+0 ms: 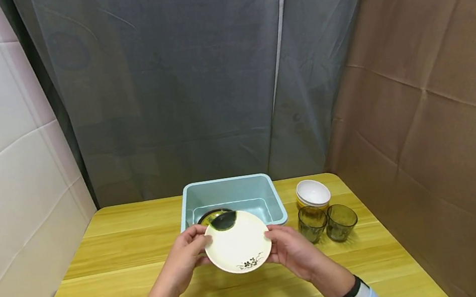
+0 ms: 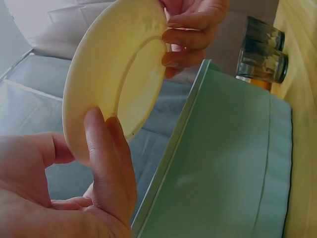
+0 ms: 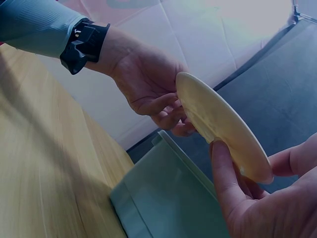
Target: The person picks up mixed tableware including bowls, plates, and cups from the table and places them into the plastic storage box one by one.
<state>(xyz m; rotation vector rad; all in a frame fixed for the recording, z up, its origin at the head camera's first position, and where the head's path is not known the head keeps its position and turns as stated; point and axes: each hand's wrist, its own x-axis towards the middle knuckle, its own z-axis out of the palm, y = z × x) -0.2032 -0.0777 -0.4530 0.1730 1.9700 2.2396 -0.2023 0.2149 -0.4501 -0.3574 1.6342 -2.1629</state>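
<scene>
A cream plate point(image 1: 238, 244) with a dark green patch and a small flower print is held up between both hands, tilted so its face shows in the head view. My left hand point(image 1: 185, 253) pinches its left rim, thumb on the face and fingers behind. On the opposite rim my right hand point(image 1: 292, 248) pinches in the same way. The left wrist view shows the underside of the plate point(image 2: 114, 74) with fingertips pressed on it. Just beyond the plate stands a light blue plastic basin point(image 1: 243, 184). Inside it a dark-rimmed, yellow-green dish point(image 1: 209, 216) is partly hidden.
Right of the basin, white bowls point(image 1: 312, 192) with a yellow outside are stacked. Two dark green glass cups point(image 1: 342, 222) stand in front of them. The wooden table point(image 1: 141, 243) is bordered by a grey curtain point(image 1: 174, 86) behind and cloth walls at both sides.
</scene>
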